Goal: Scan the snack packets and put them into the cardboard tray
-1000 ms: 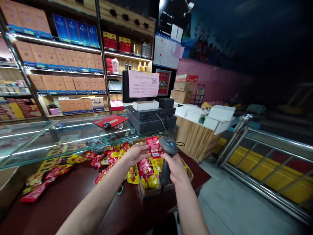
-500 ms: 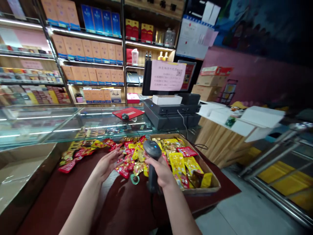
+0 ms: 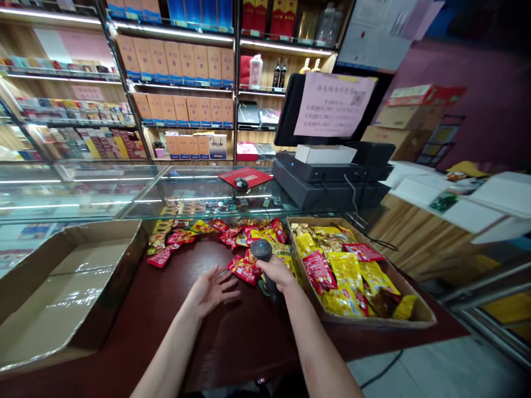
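My left hand (image 3: 213,292) hovers over the dark red table, palm up and fingers spread, holding nothing. In my right hand (image 3: 280,272) is a black handheld scanner (image 3: 262,251), its head pointing away from me. Red snack packets (image 3: 243,270) lie just beyond and between the hands. More red, yellow and gold packets (image 3: 203,226) form a loose band along the glass counter's edge. To the right of my right hand, a cardboard tray (image 3: 421,325) holds several yellow and red packets (image 3: 344,268).
A cardboard tray (image 3: 120,276) stands at the left. Behind the table are a glass counter (image 3: 145,193), a red mat (image 3: 255,176) with a mouse (image 3: 241,183), and a monitor (image 3: 286,110) on black boxes. A cable hangs by the right tray.
The view has shifted left and down. My left hand has turned palm up with its fingers spread, and packets between the hands have moved. The scanner remains in my right hand.
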A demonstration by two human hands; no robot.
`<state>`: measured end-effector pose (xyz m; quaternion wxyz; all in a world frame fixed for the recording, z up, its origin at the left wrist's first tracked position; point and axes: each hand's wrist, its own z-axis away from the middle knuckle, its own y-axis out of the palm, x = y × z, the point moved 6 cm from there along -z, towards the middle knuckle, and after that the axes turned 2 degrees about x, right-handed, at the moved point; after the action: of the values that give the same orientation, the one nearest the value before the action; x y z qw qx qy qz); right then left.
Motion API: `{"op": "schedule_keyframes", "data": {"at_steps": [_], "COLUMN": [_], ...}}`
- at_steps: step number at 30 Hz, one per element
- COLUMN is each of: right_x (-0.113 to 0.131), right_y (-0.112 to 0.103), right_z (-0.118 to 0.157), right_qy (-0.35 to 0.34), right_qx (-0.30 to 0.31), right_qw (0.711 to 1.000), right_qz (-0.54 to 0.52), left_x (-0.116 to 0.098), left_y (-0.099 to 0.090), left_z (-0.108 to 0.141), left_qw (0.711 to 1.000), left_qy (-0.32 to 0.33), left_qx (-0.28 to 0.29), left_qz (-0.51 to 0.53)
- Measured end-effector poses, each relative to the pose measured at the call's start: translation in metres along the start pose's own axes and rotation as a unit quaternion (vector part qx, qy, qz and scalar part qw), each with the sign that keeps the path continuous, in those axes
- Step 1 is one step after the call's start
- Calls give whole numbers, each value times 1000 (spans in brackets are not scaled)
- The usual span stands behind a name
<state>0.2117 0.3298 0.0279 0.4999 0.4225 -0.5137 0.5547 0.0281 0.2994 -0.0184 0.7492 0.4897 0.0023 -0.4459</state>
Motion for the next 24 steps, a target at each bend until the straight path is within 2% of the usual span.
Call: {"op": "schedule_keyframes", "data": {"at_steps": [5,8,10,15,17,19,24], "right_x": [-22,-27,-21,1,4,4,3], "right_y": [6,13,17,36,42,45,36], "right_z": [-10,-9,-4,12,16,16,11], "right_qy": [59,104,104,76,80,74,25], "right_qx": [39,69,88,163,176,169,85], "right_qw": [997,989,986,976,972,974,990], "right_qz": [-24,-77,-97,-119,-130,-133,-106], "left_x": [-12,-16,-16,-9,-7,-9,-17], "left_y": [4,3,4,19,17,12,2], "left_z": [-4,-9,-14,-24,-28,-32,-39], "left_qw": [999,999,997,981,976,976,984], "left_qy": [26,35,44,67,75,86,89], "left_qx": [23,-5,-16,66,70,58,32], "left_qz": [-15,-36,-68,-172,-192,-193,-152]}}
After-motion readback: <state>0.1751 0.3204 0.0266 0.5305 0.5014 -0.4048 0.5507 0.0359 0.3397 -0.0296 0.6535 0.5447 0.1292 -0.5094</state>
